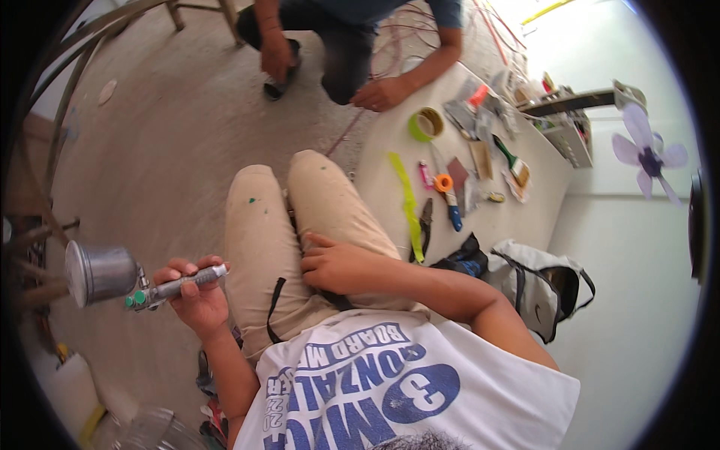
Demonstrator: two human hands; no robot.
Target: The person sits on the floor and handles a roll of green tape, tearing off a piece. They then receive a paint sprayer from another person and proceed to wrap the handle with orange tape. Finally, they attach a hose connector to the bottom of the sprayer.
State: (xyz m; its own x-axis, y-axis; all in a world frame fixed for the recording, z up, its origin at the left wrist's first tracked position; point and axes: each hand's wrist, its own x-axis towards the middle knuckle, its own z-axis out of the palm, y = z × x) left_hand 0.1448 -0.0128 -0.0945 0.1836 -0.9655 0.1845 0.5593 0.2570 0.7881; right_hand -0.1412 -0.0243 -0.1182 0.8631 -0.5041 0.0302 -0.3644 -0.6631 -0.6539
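Observation:
My left hand (198,301) is closed around the slim metal body of a small spray gun (183,286), raised to the left of my knees. A round silver paint cup (103,274) sits at the gun's outer end, near its green knobs (136,299). The gun lies almost level, its pale tip pointing toward my thigh. My right hand (334,268) rests across my lap on my beige trousers (259,217), its fingers stretched out and holding nothing.
A pale bench (384,154) at my right carries a green tape roll (417,133), a yellow-green strip (405,199), a green-handled paintbrush (507,152) and scrapers. A grey bag (521,300) stands nearer me. Another person's hand (379,94) touches the bench. A fan (649,157) is far right.

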